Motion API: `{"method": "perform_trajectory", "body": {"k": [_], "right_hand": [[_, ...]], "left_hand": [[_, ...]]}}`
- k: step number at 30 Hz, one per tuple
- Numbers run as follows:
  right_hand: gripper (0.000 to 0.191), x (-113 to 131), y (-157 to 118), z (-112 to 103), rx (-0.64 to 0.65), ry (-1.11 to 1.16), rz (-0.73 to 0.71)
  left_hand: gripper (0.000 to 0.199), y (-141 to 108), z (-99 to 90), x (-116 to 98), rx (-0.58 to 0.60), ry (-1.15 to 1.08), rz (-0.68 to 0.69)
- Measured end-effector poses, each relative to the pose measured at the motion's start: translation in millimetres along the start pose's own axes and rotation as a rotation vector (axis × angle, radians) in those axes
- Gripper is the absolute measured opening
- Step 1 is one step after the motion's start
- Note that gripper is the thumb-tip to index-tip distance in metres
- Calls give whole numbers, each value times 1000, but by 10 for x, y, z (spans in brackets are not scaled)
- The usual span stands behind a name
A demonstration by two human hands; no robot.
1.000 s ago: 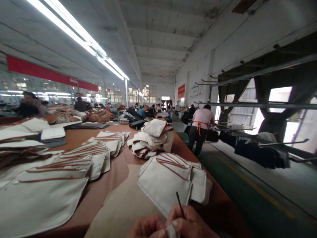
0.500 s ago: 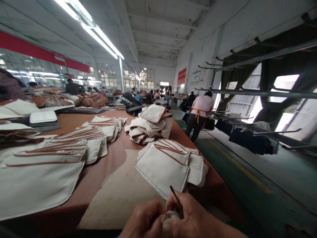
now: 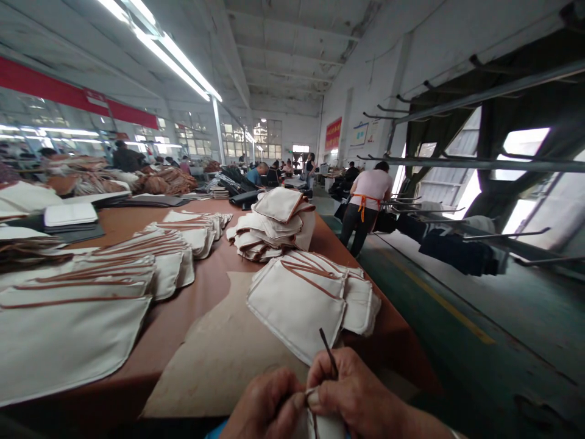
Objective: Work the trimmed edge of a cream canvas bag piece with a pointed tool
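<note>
At the bottom centre, my left hand (image 3: 267, 402) and my right hand (image 3: 350, 390) meet, both closed on a white piece with a brown edge (image 3: 325, 425). Thumbs and fingertips pinch its edge. A thin dark tool (image 3: 328, 349) sticks up from my right hand's fingers. Much of the white piece is hidden by the hands or cut off by the frame. Just beyond them, white pieces with brown piping (image 3: 299, 299) lie fanned on brown paper (image 3: 219, 353) and the brown table (image 3: 205, 286).
More white pieces (image 3: 73, 329) lie in overlapping rows at the left. A stack of white pieces (image 3: 276, 210) stands farther back. A person in a pink top (image 3: 369, 189) bends beyond the table's right edge, near metal racks (image 3: 457, 163).
More of the white piece now shows below my fingers, and its brown edge has come into view. The dark tool stands slightly higher. The view has shifted slightly.
</note>
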State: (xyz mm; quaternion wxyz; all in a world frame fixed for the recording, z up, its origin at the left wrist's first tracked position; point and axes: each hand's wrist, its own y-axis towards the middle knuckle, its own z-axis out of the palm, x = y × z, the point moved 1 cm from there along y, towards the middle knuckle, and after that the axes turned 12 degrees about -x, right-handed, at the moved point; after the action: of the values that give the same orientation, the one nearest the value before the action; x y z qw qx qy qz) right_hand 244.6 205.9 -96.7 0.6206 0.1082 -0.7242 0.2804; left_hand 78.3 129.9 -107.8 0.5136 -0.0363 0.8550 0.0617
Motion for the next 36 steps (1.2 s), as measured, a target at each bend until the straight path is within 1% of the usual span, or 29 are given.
{"method": "perform_trajectory", "body": {"k": [2, 4, 5, 7, 10, 11, 12, 15, 17, 19, 23, 25, 26, 28, 29, 30, 32, 33, 34, 35, 36], "right_hand": [[14, -13, -12, 3, -9, 38, 17], [14, -17, -30, 1, 2, 75, -7], [14, -17, -41, -3, 6, 72, -50], [14, -20, -64, -16, 7, 26, -187], [14, -57, -89, -39, 20, -61, -428], [15, -79, -93, -46, 25, -87, -508], [15, -101, -95, -53, 21, -122, -594], [18, -153, -105, -75, -17, -314, -914], [23, -156, -127, -93, -32, -455, -1099], [26, -130, -163, -121, -16, -565, -1199], [29, -79, -249, -184, 30, -753, -1284], [33, -113, -276, -199, 37, -792, -1275], [34, -144, -285, -200, 37, -765, -1253], [33, -207, -298, -198, 28, -570, -1187], [33, -225, -301, -199, 23, -422, -1106], [37, -228, -301, -203, 21, -273, -975], [49, -178, -296, -221, 45, -60, -635], [53, -123, -295, -235, 79, -22, -478], [55, -51, -298, -251, 125, -21, -372], [55, 32, -302, -268, 174, -44, -323], [53, 118, -309, -284, 230, -81, -317]], "left_hand": [[43, -6, 19, 22, 52, -171, -103], [47, -4, 30, 46, 106, -371, -226], [49, 1, 31, 55, 119, -456, -279], [52, 12, 20, 65, 90, -551, -358], [60, 19, -8, 47, 1, -526, -421], [62, 16, -15, 32, 5, -506, -430], [64, 11, -20, 13, 43, -494, -430], [69, -13, -38, -65, 246, -490, -384], [71, -27, -61, -124, 335, -473, -358], [69, -38, -82, -185, 363, -464, -333], [60, -73, -58, -295, 425, -531, -291], [55, -96, -34, -337, 449, -549, -278], [52, -106, -30, -354, 454, -547, -254], [47, -121, -44, -383, 458, -525, -173], [45, -124, -61, -395, 453, -510, -129], [44, -124, -83, -405, 449, -495, -95], [44, -119, -127, -428, 443, -449, -61], [45, -115, -145, -446, 441, -416, -59], [46, -112, -159, -468, 440, -378, -61], [47, -111, -170, -493, 432, -332, -66], [48, -113, -179, -520, 415, -275, -66]]}}
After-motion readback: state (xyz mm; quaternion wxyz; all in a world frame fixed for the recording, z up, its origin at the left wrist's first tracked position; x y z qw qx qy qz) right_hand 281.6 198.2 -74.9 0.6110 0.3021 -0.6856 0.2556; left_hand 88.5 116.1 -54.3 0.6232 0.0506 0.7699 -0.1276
